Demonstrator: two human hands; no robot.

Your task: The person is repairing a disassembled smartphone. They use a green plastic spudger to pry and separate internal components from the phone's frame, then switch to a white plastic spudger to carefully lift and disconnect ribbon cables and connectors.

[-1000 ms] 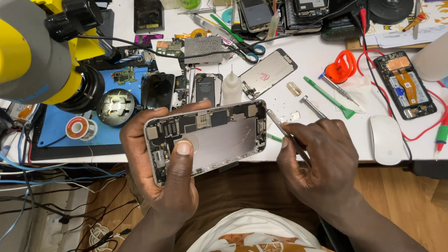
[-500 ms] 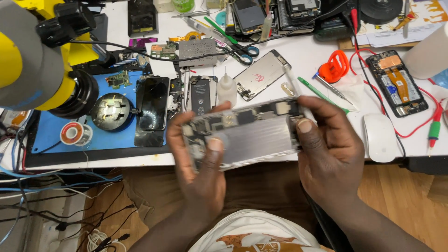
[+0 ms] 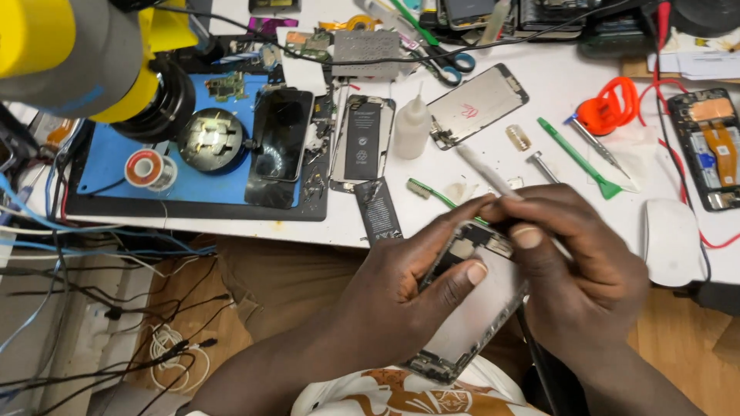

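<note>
While tipped up steeply at lower centre of the frame, gripped by both hands: opened phone shell (image 3: 478,308).

Clasped along its left edge by the left hand (image 3: 401,300), thumb pressed on the bare metal inside. Pinched at the top end by the right hand (image 3: 578,270), also closed around a thin pale tool (image 3: 484,173) slanting up over the table (image 3: 539,115). Half a second back, held level and wide between the hands. Now hangs below the table edge, over the lap, top end turned up under the right fingertips, which probably means close work on the parts there. Lying on the table above: black battery strip (image 3: 379,209), small white bottle (image 3: 412,127), blue mat (image 3: 108,166) at upper left, white mouse (image 3: 669,243) at right.
</note>
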